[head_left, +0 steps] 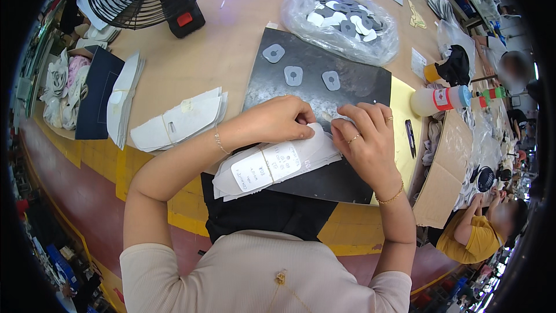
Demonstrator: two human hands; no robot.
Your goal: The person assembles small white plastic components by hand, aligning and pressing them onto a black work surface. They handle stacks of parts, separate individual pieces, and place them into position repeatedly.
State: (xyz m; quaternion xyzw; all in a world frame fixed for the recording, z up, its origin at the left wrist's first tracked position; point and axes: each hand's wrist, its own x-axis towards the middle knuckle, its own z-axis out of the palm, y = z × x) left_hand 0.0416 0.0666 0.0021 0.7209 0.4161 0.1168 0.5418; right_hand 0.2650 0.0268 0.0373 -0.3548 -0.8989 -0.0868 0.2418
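Note:
A bundle of white cut pieces (pixel 315 159), bound by a rubber band and topped with a handwritten label (pixel 266 168), lies at the near edge of a black mat (pixel 263 90). My left hand (pixel 284 119) pinches the bundle's far end between thumb and fingers. Beside that same end is my right hand (pixel 370 139), its fingers curled in toward the thumb; whatever sits between the fingertips is too small or hidden to name. Three grey rounded patches, each with a dark round mark, lie on the mat; the middle patch (pixel 293 76) is nearest my left hand.
Beyond the mat stands a clear plastic bag (pixel 379 49) full of grey and white patches. More white bundles (pixel 179 120) lie at left, below a black fan (pixel 185 17). At right are a bottle (pixel 431 101), a pen (pixel 410 138) on yellow paper, and a cardboard box (pixel 437 168).

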